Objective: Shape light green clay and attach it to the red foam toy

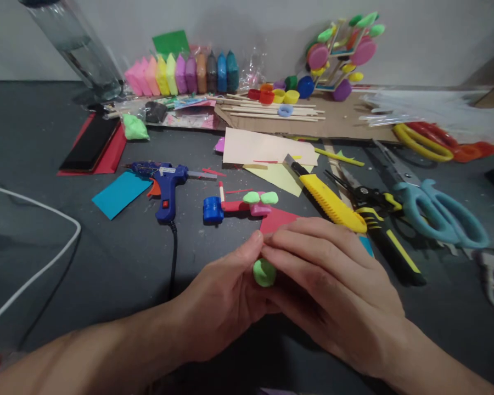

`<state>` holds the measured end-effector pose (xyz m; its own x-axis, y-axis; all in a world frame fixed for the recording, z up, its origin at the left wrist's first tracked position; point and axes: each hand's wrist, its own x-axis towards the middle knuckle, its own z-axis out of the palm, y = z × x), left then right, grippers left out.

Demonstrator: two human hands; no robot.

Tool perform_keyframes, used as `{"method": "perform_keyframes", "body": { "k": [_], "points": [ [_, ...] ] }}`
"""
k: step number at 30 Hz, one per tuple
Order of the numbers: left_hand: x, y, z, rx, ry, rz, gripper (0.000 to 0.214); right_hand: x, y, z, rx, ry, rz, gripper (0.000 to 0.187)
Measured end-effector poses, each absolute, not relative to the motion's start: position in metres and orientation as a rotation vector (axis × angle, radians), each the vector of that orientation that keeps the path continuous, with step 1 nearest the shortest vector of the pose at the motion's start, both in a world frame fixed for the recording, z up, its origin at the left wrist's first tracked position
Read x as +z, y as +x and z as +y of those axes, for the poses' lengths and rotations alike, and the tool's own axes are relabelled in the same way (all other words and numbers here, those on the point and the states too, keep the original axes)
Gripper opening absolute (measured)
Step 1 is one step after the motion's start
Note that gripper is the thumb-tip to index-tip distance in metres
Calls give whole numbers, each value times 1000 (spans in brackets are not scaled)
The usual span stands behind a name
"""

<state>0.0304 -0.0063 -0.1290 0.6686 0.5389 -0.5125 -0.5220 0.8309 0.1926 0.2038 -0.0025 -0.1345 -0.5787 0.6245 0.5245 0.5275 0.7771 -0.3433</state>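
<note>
A light green ball of modelling clay [264, 273] sits between my two hands above the front of the table. My left hand [230, 291] cups it from the left, with the thumb pointing up; its other fingers are mostly hidden. From the right, my right hand [333, 285] curves over it with the fingers bent and their tips meeting the left thumb. Just beyond the hands lies a small craft piece [236, 206] with a blue round part at one end and pink and green clay blobs at the other. Red paper [278, 220] shows behind my fingertips.
A blue glue gun [167, 184] lies left of the craft piece, its cord running forward. To the right are a yellow utility knife [331, 203], black pliers [368, 195] and blue-handled scissors [430, 206]. Coloured clay packs [185, 74] and a stick model [341, 57] stand at the back.
</note>
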Motion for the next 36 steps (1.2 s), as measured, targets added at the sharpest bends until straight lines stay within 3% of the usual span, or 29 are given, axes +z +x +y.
{"method": "perform_keyframes", "body": {
  "k": [30,36],
  "points": [
    [-132,35,-8,705,3,596,55,-138,199,-3,253,-837,-2318,13],
    [-132,31,-12,840,288,685,33,-131,203,-5,203,-906,-2263,19]
  ]
}}
